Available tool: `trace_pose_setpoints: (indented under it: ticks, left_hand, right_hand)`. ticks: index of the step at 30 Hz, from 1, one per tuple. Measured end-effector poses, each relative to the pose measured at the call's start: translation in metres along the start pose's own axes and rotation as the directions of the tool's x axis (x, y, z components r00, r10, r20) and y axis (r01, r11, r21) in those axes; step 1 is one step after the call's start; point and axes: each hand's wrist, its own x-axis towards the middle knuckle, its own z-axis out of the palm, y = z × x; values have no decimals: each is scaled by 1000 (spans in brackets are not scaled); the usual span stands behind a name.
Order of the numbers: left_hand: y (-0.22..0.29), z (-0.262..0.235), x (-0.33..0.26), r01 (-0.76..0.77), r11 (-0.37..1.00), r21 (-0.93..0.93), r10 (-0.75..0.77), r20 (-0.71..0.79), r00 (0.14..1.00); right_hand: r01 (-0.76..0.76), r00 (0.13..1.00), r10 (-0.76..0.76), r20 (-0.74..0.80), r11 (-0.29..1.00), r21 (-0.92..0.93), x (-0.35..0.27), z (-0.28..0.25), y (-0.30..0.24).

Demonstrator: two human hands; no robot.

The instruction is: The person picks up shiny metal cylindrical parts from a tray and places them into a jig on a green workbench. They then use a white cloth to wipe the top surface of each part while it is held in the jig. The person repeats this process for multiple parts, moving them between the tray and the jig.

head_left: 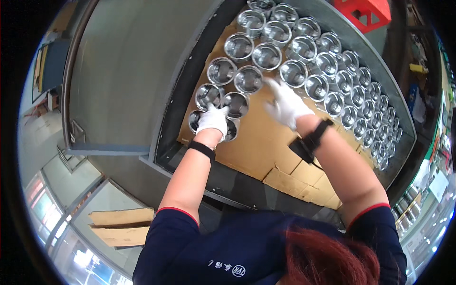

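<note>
- The left hand (212,119), in a white glove, is laid over a shiny metal cup (229,129) at the near-left corner of the cardboard sheet (259,145); the fingers are curled down over its rim, though whether the cup is truly pinched cannot be told.
- The right hand (286,104), also white-gloved, is held with fingers spread and nothing in it — its fingertips are just beside a cup (293,72) in the rows farther along the sheet.
- A judgement only: the cup under the left hand is best set upright and snug against its neighbours on the sheet, so that the row stays straight and no cup is tipped.
- The free hand is best kept low and flat beside the standing cups, so that they are steadied rather than knocked.
- Metal cups: roughly forty are seen standing open end up on the sheet, in slanting rows — those toward the far-right end are too small and crowded for an exact count.
- Cardboard sheets: one large one lies under the cups, with smaller pieces overlapping its near edge.
- One red plastic crate (363,12) is seen beyond the far end of the sheet.
- Two black wristbands are worn, one on each wrist.
</note>
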Motion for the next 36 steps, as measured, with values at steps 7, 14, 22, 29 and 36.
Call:
trace_pose_setpoints:
  ticks: [7, 14, 22, 29, 36]
  left_hand:
    - [-10, 13, -4, -48, 967, -249, 2, -183, 983]
    - [-44, 44, -39, 168, 947, -272, -198, -88, 976]
    - [-86, 74, -31, 85, 979, -183, -110, -128, 986]
    - [-69, 62, -30, 425, 648, -632, -499, 69, 864]
    - [-76, 81, -24, 6, 982, -191, -42, -186, 982]
  right_hand:
    - [-622, 783, 622, -3, 782, -49, 152, 46, -67]
    - [-702, 689, 696, -200, 710, 55, 161, 71, -77]
    - [-440, 872, 393, -291, 890, -117, 109, 87, -58]
    - [-18, 973, 121, 196, 889, -458, -42, 103, 4]
    - [-148, 940, 235, 248, 934, -327, -201, 64, 40]
